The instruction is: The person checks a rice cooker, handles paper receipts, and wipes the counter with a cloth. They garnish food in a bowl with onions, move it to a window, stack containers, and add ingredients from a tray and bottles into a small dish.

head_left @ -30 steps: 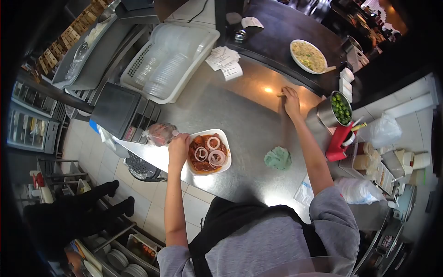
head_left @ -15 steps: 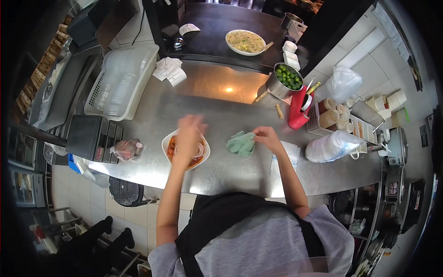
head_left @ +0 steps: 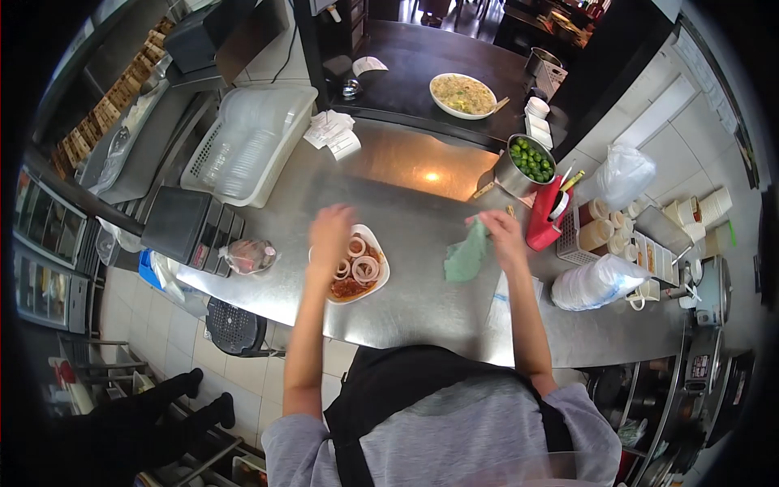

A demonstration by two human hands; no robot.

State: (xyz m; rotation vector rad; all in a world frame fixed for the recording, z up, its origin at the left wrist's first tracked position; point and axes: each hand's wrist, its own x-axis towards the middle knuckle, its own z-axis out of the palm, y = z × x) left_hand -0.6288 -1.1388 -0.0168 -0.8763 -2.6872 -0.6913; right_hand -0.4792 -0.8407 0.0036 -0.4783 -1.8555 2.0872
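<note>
A white bowl (head_left: 385,258) holds a red-sauced dish topped with several onion rings (head_left: 366,269). My left hand (head_left: 331,234) is over the bowl's left side and hides part of that rim. Motion smears its fingers, so I cannot make out whether it touches the bowl or holds anything. To the right, my right hand (head_left: 505,237) pinches a green cloth (head_left: 466,256) by its upper edge, and the cloth hangs down above the steel counter (head_left: 422,312).
A metal pot of green limes (head_left: 531,159), a red holder (head_left: 545,217) and a basket of sauce bottles (head_left: 596,235) stand to the right. At left are a crate of plastic lids (head_left: 251,146) and a bagged item (head_left: 248,256). A noodle plate (head_left: 464,96) sits beyond.
The camera view has shifted, so the scene appears further right. My left hand has moved toward the bowl's left side, uncovering the onion rings. The right hand has lifted the cloth, which now hangs down.
</note>
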